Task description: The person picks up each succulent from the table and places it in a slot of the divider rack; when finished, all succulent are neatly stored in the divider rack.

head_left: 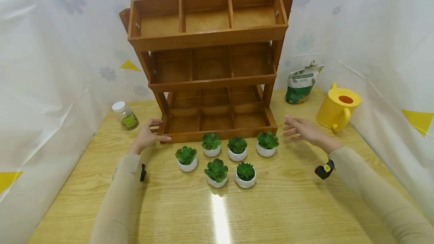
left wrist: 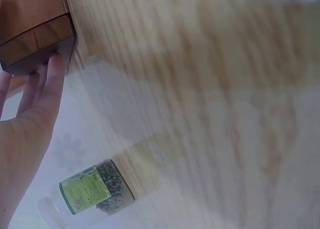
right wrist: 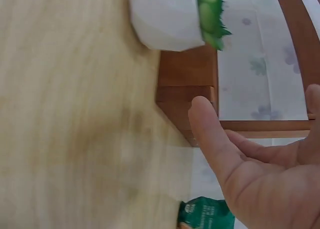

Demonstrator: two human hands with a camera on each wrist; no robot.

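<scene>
A brown wooden three-tier shelf (head_left: pixel 207 37) with divided compartments stands at the back of the table. At its lower left corner is my left hand (head_left: pixel 147 136), thumb along the front and fingers against the side. The left wrist view shows those extended fingers (left wrist: pixel 54 86) at the end of the wooden base (left wrist: pixel 37 44). My right hand (head_left: pixel 301 129) hovers just off the lower right corner, fingers loosely extended and holding nothing. Several green succulents in white pots, such as this potted succulent (head_left: pixel 216 172), stand in front of the shelf.
A clear jar with a white lid (head_left: pixel 125 116) stands left of the shelf. To the right are a green and white bag (head_left: pixel 301 85) and a yellow watering can (head_left: pixel 333 108). White patterned sheeting (head_left: pixel 373 29) encloses the wooden table (head_left: pixel 176 214).
</scene>
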